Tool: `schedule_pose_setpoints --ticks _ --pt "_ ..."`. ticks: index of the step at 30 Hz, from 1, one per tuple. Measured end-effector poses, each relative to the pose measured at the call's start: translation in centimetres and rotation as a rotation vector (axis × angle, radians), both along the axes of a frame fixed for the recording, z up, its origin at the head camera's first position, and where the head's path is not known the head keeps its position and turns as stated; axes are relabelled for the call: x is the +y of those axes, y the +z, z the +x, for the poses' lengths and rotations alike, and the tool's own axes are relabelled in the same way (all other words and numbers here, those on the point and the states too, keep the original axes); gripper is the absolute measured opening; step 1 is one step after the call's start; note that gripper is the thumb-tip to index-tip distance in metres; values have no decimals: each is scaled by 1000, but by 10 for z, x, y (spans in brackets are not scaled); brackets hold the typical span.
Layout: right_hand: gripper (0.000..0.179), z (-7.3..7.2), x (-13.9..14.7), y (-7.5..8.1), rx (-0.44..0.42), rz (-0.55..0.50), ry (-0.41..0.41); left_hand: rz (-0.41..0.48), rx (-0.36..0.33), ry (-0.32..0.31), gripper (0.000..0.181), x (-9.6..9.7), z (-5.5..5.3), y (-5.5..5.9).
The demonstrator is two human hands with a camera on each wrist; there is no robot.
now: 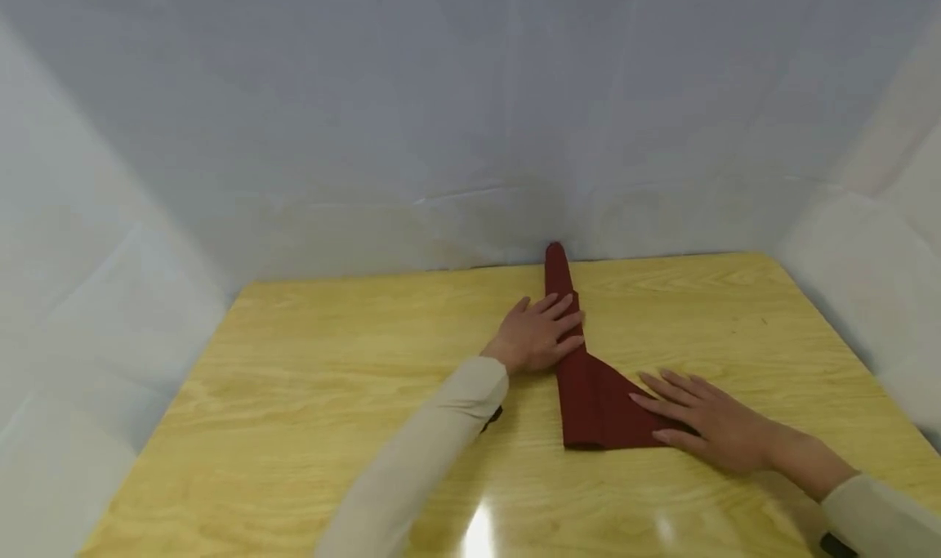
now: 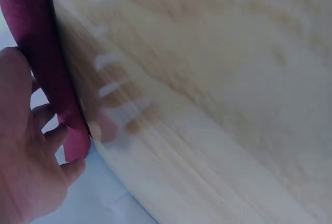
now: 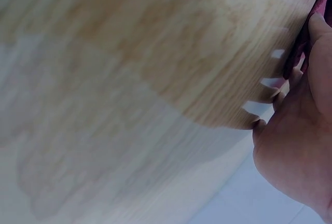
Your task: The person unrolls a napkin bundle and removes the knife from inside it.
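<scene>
A dark red folded cloth lies on the wooden table, its narrow strip running to the back edge and a wider triangular flap spreading to the right at the front. Across the narrow strip rests my left hand, fingers spread and pointing right. My right hand touches the flap's right corner with extended fingers, its palm over the tabletop. In the left wrist view the red cloth runs beneath the left fingertips. Only an edge of the cloth shows by the thumb in the right wrist view.
The light wooden table reaches back to a pale grey sheet wall. White sheeting hangs at the left side and the right side. Light reflects off the table's front part.
</scene>
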State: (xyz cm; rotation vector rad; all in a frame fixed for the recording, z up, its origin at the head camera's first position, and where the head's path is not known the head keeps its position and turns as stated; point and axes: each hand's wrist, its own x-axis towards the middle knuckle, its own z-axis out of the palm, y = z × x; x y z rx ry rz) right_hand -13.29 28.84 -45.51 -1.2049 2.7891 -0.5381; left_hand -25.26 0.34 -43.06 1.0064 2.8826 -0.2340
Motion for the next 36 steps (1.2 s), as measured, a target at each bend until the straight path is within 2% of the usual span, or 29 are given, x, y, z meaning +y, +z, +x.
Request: schedule_pose_setpoints --ticks 11,17,22,26,30,36 --pt "48 0 2 -1 13 12 -7 22 -17 -19 58 24 17 6" --pt "48 0 2 -2 -6 -8 -8 -22 -33 -12 57 31 20 4" --pt "48 1 1 -3 11 -15 -1 -56 -51 -21 54 31 20 4" --pt "48 1 1 -4 31 -20 4 -62 -39 -26 51 29 20 4" --pt "48 1 2 -5 32 -24 0 -49 -33 -28 49 25 20 1" --pt "48 1 2 -7 40 -27 -7 3 -60 -31 49 15 17 -4"
